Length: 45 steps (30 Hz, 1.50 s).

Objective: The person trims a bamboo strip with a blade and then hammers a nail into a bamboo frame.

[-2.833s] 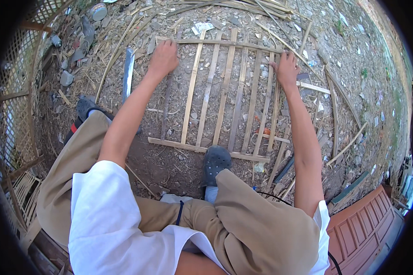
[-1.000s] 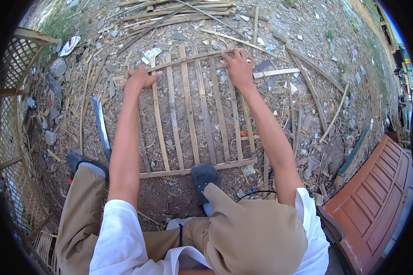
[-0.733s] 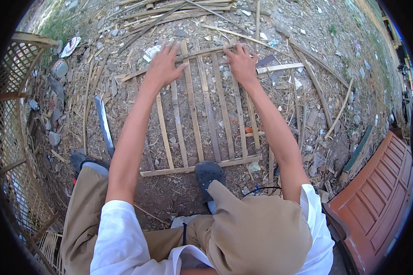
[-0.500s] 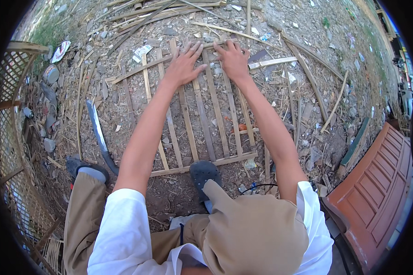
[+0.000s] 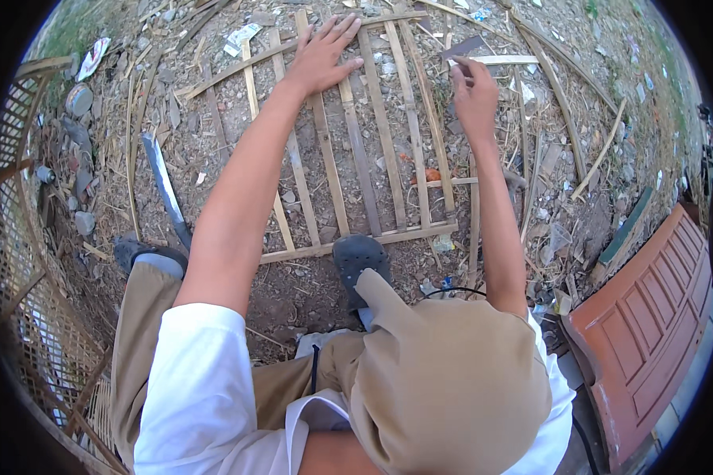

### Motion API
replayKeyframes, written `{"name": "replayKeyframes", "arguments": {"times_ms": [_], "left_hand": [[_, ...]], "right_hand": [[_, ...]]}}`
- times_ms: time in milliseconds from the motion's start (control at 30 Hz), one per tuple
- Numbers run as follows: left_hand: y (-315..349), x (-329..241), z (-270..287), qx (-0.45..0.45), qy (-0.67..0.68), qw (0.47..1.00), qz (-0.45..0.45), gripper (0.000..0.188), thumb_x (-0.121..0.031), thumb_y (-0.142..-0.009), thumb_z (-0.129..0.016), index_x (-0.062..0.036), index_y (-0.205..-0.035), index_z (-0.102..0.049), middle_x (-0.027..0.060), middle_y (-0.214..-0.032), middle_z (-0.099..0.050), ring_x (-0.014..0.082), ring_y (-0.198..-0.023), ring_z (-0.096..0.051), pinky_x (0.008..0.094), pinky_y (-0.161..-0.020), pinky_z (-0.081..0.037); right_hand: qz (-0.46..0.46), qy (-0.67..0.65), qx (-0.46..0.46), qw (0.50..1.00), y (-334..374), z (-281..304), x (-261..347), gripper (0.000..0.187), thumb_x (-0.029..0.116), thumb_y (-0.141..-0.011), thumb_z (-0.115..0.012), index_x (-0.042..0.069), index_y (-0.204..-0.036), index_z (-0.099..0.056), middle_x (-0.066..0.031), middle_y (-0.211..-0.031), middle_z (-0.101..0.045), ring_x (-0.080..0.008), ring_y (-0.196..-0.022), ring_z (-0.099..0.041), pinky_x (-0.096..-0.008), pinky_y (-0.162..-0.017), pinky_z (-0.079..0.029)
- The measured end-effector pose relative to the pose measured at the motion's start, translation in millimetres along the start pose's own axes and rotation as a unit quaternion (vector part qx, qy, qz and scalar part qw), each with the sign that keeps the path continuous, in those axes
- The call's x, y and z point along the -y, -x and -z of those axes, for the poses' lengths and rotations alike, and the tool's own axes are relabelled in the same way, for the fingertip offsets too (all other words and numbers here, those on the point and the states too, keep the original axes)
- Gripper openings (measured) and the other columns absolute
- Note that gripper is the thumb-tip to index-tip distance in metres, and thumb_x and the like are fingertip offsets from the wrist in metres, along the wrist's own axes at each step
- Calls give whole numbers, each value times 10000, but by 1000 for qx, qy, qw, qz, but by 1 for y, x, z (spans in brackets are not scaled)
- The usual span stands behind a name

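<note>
Loose sticks (image 5: 562, 119) littered the ground on the right, and beyond them a reddish-brown panelled board (image 5: 646, 317) leaned in near the person's elbow side. A lattice panel (image 5: 12, 150) closed off the left, with a long blade-like strip (image 5: 163, 178) lying nearer. A dark clog (image 5: 360, 260) got in the way at the near crosspiece (image 5: 420, 233), its toe covering part of it, and an orange-red lump (image 5: 432, 174) sat among the slats.

The raised knee (image 5: 451, 388) hid plenty of ground, and the left forearm cut across the slats' left side. The left hand (image 5: 318, 63), fingers spread, lay over the far crosspiece (image 5: 245, 70). The right hand (image 5: 475, 95) had its fingers bent beside a pale stick (image 5: 505, 59); I couldn't tell whether they pinched anything.

The slat frame (image 5: 382, 131) lay flat on the ground before the person, its slats running far to near, near ends slanting rightward; the far crosspiece angled away toward the right.
</note>
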<state>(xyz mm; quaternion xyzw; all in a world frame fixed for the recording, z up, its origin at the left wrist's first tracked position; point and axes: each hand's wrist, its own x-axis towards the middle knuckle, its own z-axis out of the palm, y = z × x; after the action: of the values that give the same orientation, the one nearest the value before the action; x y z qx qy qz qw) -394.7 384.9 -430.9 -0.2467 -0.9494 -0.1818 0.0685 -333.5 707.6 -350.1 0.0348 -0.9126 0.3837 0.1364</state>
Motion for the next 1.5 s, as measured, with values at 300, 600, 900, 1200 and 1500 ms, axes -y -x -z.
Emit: {"name": "replayKeyframes", "arguments": {"times_ms": [300,600,900,1200,1500], "left_hand": [[4,-6,5,34,57,997,45,928,-607,-983,-649,-260,-1743,-246,-25,-1809,-245,247,-1673,-190,586,-1350,-86],[-7,-26,12,37,55,996,55,818,-531,-896,-749,-214,-1608,-500,8,-1711,-432,247,-1629,-290,587,-1345,-126],[-1,-17,-4,-8,89,991,95,877,-433,-784,-838,-211,-1582,-551,-34,-1677,-487,232,-1560,-418,556,-1352,-158],[3,-14,6,-78,167,973,137,823,-458,-804,-826,-216,-1552,-580,-43,-1645,-518,224,-1541,-441,544,-1344,-182],[6,-25,4,-115,190,965,140,729,-408,-808,-824,-189,-1480,-642,-29,-1593,-572,224,-1514,-472,539,-1343,-192]], "right_hand": [[99,147,30,984,56,-48,75,154,75,-1035,-674,23,-1147,-766,-147,-1073,-731,-343,-1026,-663,-469,-905,-530],[89,-55,125,987,-70,-108,211,224,77,-1082,-617,27,-1258,-746,-127,-1130,-782,-190,-989,-758,-335,-837,-577],[320,38,314,893,-128,-227,377,234,174,-1062,-634,32,-1216,-739,-130,-1020,-806,-214,-933,-772,-375,-850,-571],[750,123,429,488,27,-371,409,286,-2,-942,-662,121,-1186,-747,-62,-1216,-703,-219,-1230,-671,-447,-990,-528],[727,73,429,531,83,-409,393,258,75,-984,-659,169,-1221,-703,-7,-1106,-644,-193,-1219,-631,-517,-1120,-434]]}}
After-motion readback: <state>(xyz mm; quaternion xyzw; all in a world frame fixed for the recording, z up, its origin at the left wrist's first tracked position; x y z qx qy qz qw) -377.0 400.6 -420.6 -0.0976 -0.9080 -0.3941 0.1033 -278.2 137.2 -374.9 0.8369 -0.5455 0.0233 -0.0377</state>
